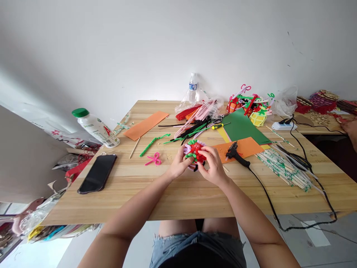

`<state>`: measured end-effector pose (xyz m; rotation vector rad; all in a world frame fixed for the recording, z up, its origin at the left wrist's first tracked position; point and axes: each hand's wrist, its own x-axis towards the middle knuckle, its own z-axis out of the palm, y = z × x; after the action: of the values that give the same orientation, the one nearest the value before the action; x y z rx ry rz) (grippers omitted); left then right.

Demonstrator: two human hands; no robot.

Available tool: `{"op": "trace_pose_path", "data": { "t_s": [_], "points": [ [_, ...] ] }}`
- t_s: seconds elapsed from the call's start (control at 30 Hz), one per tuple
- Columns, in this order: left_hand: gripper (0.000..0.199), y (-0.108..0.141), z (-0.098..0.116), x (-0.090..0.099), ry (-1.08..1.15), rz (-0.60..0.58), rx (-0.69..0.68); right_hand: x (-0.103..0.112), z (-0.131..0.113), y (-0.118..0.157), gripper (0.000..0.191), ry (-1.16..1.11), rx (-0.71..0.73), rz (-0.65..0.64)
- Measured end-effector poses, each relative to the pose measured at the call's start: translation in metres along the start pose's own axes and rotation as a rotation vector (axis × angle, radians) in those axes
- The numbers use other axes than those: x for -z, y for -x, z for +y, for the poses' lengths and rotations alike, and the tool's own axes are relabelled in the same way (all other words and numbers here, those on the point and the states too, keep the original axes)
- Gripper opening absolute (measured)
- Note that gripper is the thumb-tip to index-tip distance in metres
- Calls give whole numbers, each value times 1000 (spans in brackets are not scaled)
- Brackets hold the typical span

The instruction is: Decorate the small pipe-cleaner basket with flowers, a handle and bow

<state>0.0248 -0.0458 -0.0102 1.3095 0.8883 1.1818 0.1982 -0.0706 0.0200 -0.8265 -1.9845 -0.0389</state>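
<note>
A small bundle of bent pipe cleaners (197,152), red with green, lilac and black parts, is held between both hands above the wooden table. My left hand (179,163) grips its left side, with the thumb on the green part. On the right, my right hand (212,165) has its fingers and thumb closed on the red part. To the left lie a pink looped pipe cleaner (154,159) and a green coiled one (148,146). Right of my hands, a black glue gun (236,155) rests partly on an orange sheet (252,146).
Behind are pipe cleaner bundles (192,113), a water bottle (192,87), a green sheet (244,127) and finished pieces (258,117). A phone (97,174) and white bottle (96,127) stand left. Wrapped sticks (284,169), a cable and a power strip (283,126) are right; another person's hand (350,130) shows far right.
</note>
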Motion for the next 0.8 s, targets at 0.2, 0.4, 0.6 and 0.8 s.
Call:
{"op": "trace_pose_path", "data": {
  "t_s": [0.2,0.4,0.6,0.8],
  "points": [
    [56,-2,0,-1,-17,11,4,2,-1,-1,45,-83,-18,26],
    [77,-4,-6,11,-29,-107,-61,7,20,5,36,-348,-417,128],
    [69,-3,-1,15,-292,-70,-298,2,33,9,42,-660,-684,-51],
    [57,-5,-3,14,-328,-47,-291,6,22,8,35,-476,-512,-36]
  ]
}}
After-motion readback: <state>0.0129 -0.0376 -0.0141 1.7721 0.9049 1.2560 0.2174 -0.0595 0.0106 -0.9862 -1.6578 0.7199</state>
